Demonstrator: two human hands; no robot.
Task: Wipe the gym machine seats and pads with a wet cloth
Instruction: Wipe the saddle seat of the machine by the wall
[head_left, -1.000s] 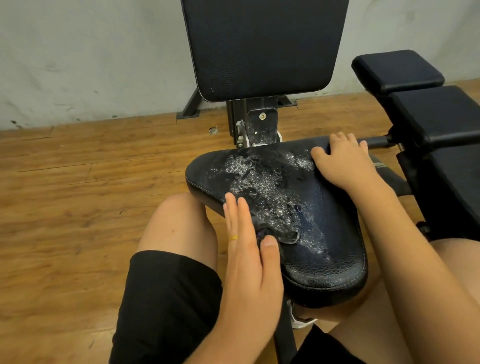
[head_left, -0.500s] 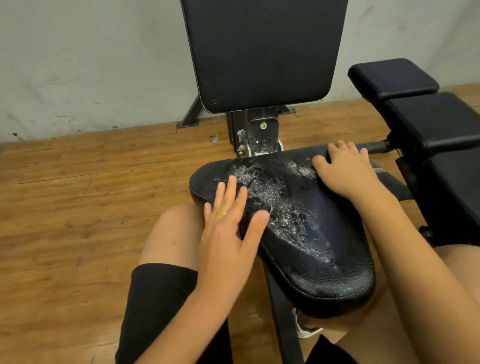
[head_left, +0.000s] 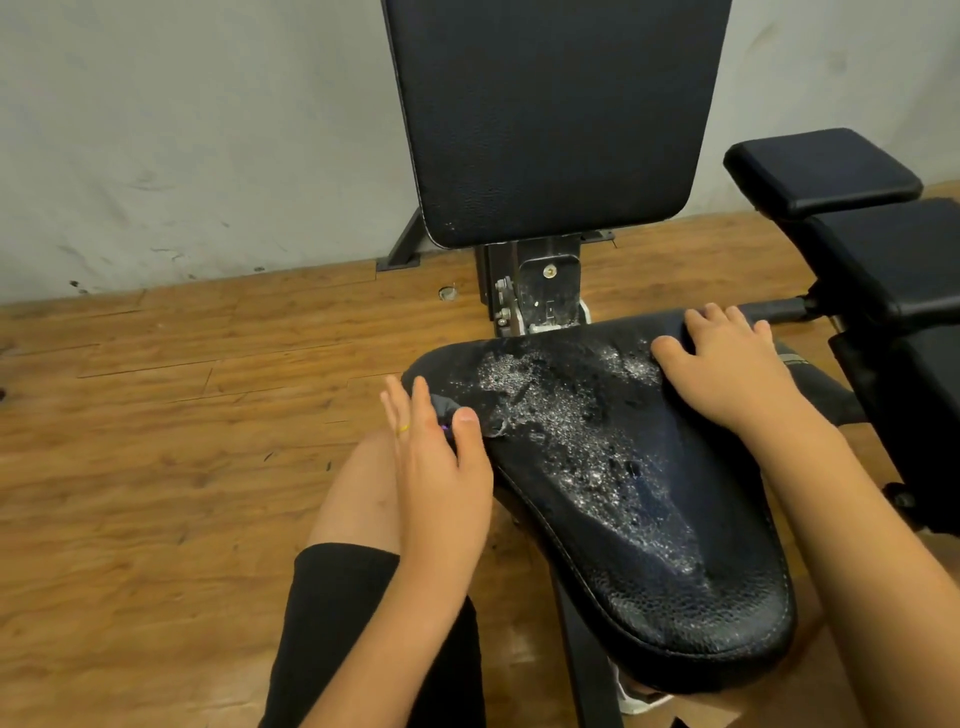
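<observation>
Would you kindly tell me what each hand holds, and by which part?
The left hand pinches a small dark cloth between thumb and fingers; the right hand grips the far edge of the black padded seat.
</observation>
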